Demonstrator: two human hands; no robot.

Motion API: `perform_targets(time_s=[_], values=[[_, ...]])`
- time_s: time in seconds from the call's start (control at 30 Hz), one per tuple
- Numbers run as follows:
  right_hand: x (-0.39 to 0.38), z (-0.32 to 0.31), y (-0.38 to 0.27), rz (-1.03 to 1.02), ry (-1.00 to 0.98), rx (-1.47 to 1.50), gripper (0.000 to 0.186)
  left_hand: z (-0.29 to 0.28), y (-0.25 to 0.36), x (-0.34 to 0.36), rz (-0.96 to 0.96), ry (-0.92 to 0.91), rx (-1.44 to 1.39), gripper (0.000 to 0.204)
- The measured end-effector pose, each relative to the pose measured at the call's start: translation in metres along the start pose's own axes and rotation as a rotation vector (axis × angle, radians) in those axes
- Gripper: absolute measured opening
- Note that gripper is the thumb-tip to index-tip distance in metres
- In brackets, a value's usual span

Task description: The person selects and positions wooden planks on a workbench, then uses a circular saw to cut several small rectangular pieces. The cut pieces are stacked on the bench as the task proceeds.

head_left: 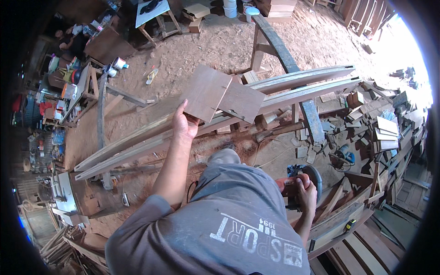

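Note:
My left hand (184,124) grips the near corner of a flat brown wooden panel (205,93), thumb on its upper face. The panel is held over two long pale beams (284,97). A second, similar panel (243,101) lies partly behind the first, across the beams; I cannot tell whether the two touch. Down by my right hip, my right hand (306,192) is closed round a hand-held power tool (289,187) with a reddish-brown body and a large round dark disc or guard at its side. Its exact kind is unclear.
The beams rest on wooden trestles (275,41). Offcuts (357,114) and a blue power tool (344,156) litter the ground at right. Nearby is a yellow-black tape measure (350,224) on a board. A sandal (151,76) lies far left, beyond which a person (68,42) sits.

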State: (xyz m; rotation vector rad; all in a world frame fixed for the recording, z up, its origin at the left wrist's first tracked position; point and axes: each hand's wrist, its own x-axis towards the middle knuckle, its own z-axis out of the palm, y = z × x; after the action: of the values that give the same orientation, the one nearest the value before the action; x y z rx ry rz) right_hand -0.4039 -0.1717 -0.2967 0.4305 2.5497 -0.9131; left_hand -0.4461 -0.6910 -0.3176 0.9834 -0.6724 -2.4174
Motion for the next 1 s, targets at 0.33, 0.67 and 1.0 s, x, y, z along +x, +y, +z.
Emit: perform_targets(time_s=[0.33,0.67,1.0], values=[[0.004,0.006,-0.006,-0.024,-0.009,-0.068,0.047,-0.062,0.073,-0.007,0.149,0.107,0.131,0.046],[0.016,0.013,-0.007,-0.118,-0.102,-0.105,0.048,-0.168,0.171,-0.028,0.215,0.361,0.353,0.082],[0.036,0.022,-0.007,-0.184,-0.237,-0.026,0.043,-0.22,0.232,-0.037,0.13,0.635,0.972,0.104]])
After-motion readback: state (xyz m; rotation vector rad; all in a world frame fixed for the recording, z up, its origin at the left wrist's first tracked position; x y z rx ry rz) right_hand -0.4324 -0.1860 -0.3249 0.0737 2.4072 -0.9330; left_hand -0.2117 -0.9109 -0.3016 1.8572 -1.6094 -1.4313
